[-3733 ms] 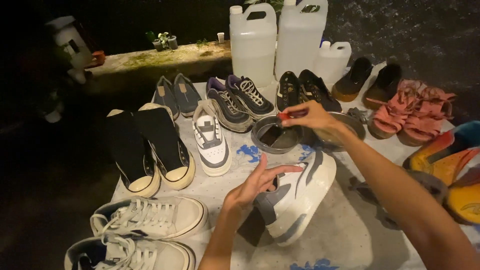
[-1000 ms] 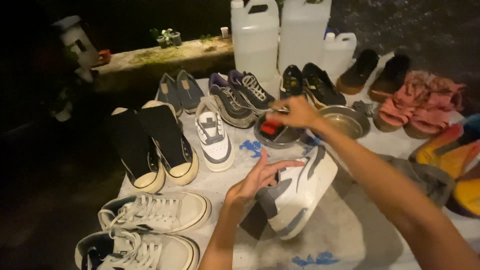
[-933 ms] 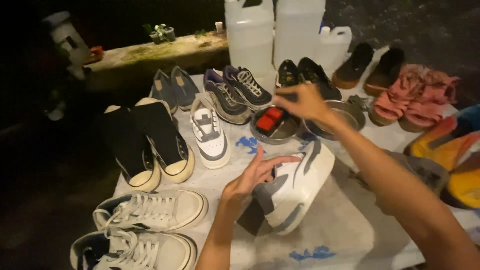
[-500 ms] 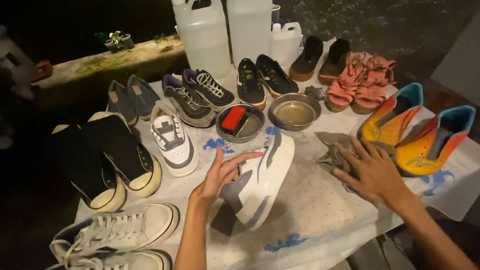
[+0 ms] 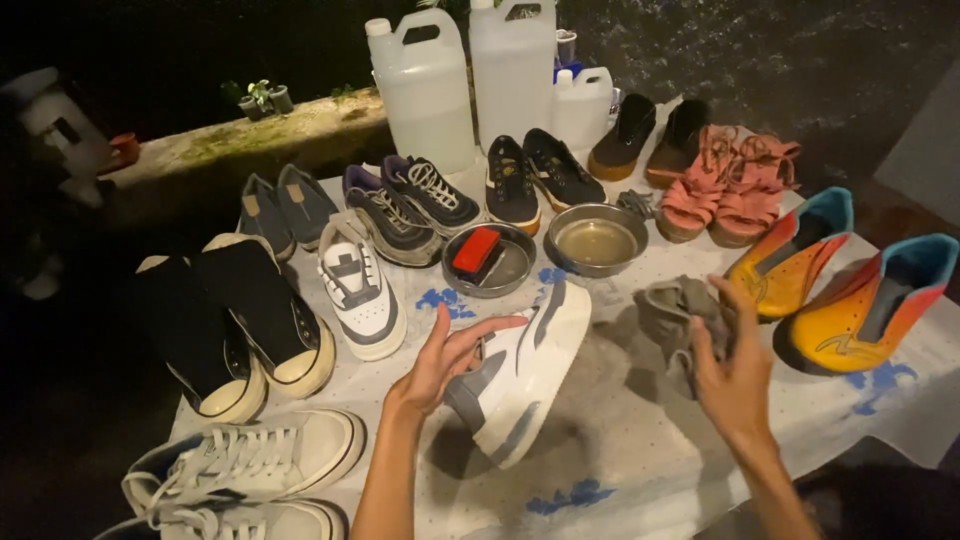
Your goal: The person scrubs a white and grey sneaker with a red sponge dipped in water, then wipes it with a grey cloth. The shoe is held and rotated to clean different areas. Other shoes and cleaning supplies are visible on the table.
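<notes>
Head view, only one. Darkness swallows everything beyond the cloth-covered counter on the left and far side; the black high-tops left of the left hand lose most of their detail against it. Bottom edge cuts off both forearms and the lower of two cream lace-up sneakers beside the left wrist.

Left hand: fingers spread and half curled over the heel end of a white-and-grey sneaker, holding it tipped on its side, thick white sole facing the right hand. Thumb contact is hidden behind the shoe.

Right hand: seen from the back, fingers closed on a crumpled grey rag, soft and wrinkled, bunched just beyond the fingertips. How much of the rag sits under the palm, can't tell.

Beyond the left hand: a round metal bowl with a red-backed brush lying in it. Next to it, beyond the gap between the hands, a second metal bowl, shiny, contents unclear, maybe liquid.

Right of the right hand: orange-yellow boots with teal lining, glossy. Farther out: pink strappy sandals, low dark sneakers, translucent plastic jugs.
</notes>
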